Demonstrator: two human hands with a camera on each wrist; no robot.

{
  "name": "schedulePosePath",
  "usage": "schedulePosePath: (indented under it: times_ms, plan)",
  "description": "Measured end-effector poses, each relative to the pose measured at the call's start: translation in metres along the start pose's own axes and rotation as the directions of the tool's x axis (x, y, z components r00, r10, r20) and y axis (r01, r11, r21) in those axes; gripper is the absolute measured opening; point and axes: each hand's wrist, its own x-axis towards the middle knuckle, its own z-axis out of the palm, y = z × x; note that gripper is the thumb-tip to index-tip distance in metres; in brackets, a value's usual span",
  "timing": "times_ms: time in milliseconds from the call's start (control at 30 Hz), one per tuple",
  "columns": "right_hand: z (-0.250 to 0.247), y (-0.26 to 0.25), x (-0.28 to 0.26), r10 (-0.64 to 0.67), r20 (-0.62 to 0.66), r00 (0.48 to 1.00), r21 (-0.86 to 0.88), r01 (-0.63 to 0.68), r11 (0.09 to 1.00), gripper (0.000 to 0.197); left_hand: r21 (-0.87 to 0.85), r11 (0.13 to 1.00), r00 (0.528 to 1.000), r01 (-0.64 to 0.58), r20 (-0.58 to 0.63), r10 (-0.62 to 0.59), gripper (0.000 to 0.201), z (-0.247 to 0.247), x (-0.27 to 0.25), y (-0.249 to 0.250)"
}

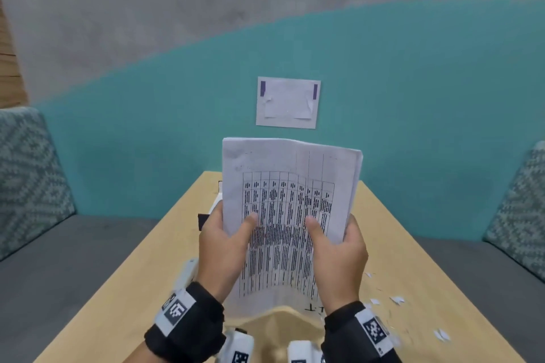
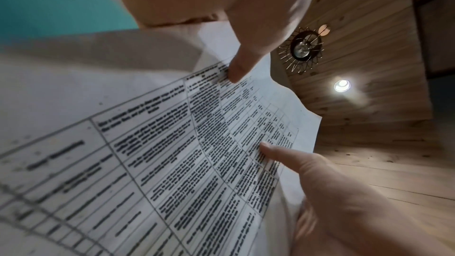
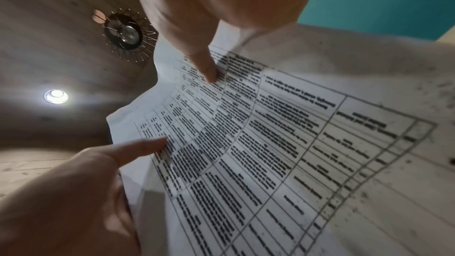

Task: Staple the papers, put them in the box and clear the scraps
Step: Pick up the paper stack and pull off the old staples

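Note:
A stack of printed papers (image 1: 290, 186) with a dense table on its front sheet stands upright above the light wooden table (image 1: 132, 289). My left hand (image 1: 233, 233) grips its left edge and my right hand (image 1: 330, 242) its right edge, thumbs on the printed face and fingers behind. The left wrist view shows the left hand (image 2: 236, 61) at the top and the right hand (image 2: 320, 182) below, both on the papers (image 2: 172, 163). In the right wrist view the right hand (image 3: 204, 61) is at the top. Small white paper scraps (image 1: 395, 300) lie on the table to the right.
A white and dark object (image 1: 216, 200) sits on the table behind my left hand, mostly hidden by it and the papers. A taped white sheet (image 1: 287, 102) hangs on the teal wall. Grey bench seats with patterned cushions (image 1: 29, 180) flank the table.

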Motion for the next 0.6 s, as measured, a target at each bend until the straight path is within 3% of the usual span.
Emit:
schedulePosePath:
  times_ms: [233, 367, 600]
  plan:
    - [-0.003, 0.014, -0.001, 0.084, 0.074, 0.994, 0.042, -0.087, 0.995, 0.006, -0.014, 0.998, 0.998, 0.064, 0.025, -0.063, 0.03, -0.002, -0.002, -0.013]
    - [-0.002, 0.014, -0.003, 0.049, 0.07, 0.996, 0.041, -0.052, 0.998, 0.005, -0.03, 0.999, 0.999, 0.043, 0.025, -0.042, 0.031, -0.001, -0.003, -0.011]
    - [-0.005, 0.027, -0.009, 0.102, 0.16, 0.982, -0.035, -0.097, 0.995, 0.024, 0.057, 0.992, 0.992, 0.114, 0.039, -0.116, 0.046, -0.008, -0.006, -0.025]
